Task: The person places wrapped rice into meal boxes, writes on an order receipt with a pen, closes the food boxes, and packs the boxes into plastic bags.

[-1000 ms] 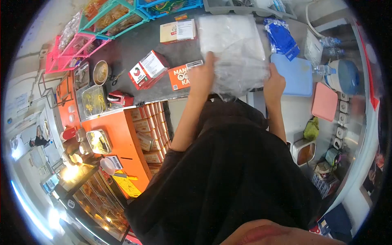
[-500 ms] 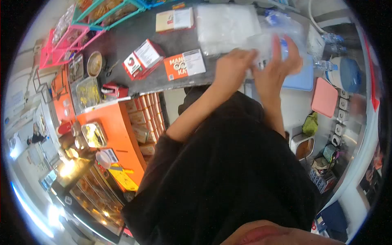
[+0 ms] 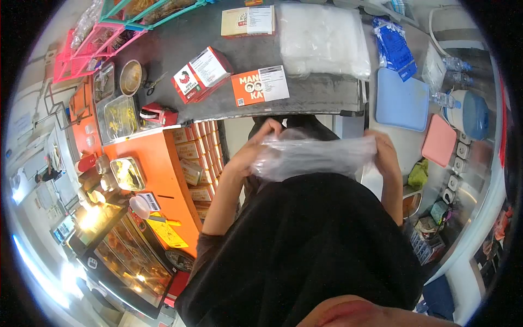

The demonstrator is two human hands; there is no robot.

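Note:
A clear plastic bag (image 3: 321, 157) is stretched sideways in front of my chest, between my two hands. At its left end, my left hand (image 3: 251, 151) has its fingers curled around the crumpled plastic. My right hand (image 3: 384, 155) grips the opposite end, with its fingers partly hidden and slightly blurred. Beyond the bag, on the dark counter (image 3: 310, 95), lies a flat stack of clear plastic bags (image 3: 324, 41). Printed boxes, one orange and white (image 3: 260, 87) and one red and white stack (image 3: 201, 74), stand to its left.
A blue packet (image 3: 393, 50) lies by a blue tray (image 3: 402, 101) and a pink tray (image 3: 439, 140) on the right. Scissors (image 3: 156, 83), a metal bowl (image 3: 131, 77) and a red tape dispenser (image 3: 158, 115) sit at left. Orange shelving (image 3: 158, 180) holds boxes below.
Both hands have come back from the counter's right side toward my body and moved apart, spreading the clear plastic bag between them. The blue packet is now fully visible.

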